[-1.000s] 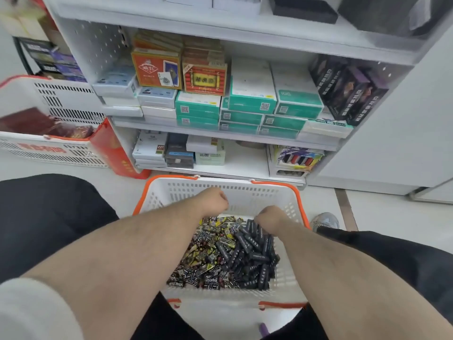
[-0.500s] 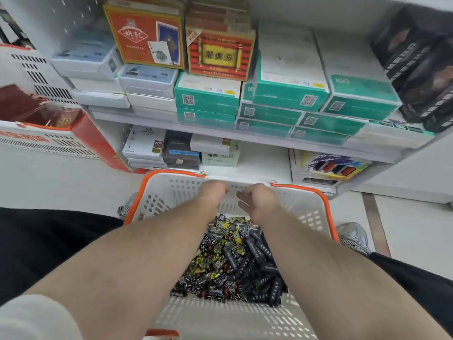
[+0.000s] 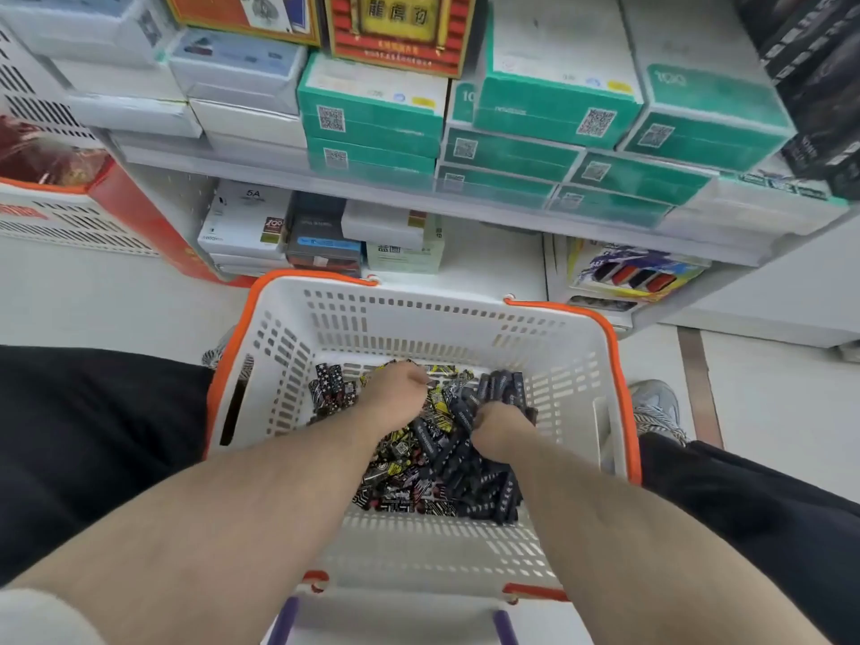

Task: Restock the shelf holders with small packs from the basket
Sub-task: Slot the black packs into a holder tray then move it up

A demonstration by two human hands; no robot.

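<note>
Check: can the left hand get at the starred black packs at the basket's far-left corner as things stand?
Probably yes. The left hand is already down in the basket, just beside the starred packs; they lie uncovered on top, with nothing between.

Basket point(image 3: 549, 360): white slotted walls, orange rim. Small packs point(image 3: 433, 472) inside: black, some with yellow and white print, plain dark ones to the right. Far shelf: teal-and-white boxes point(image 3: 372, 118), red-and-gold box point(image 3: 400, 25), pale blue-white boxes point(image 3: 232, 72) left, black boxes point(image 3: 819, 86) right.
</note>
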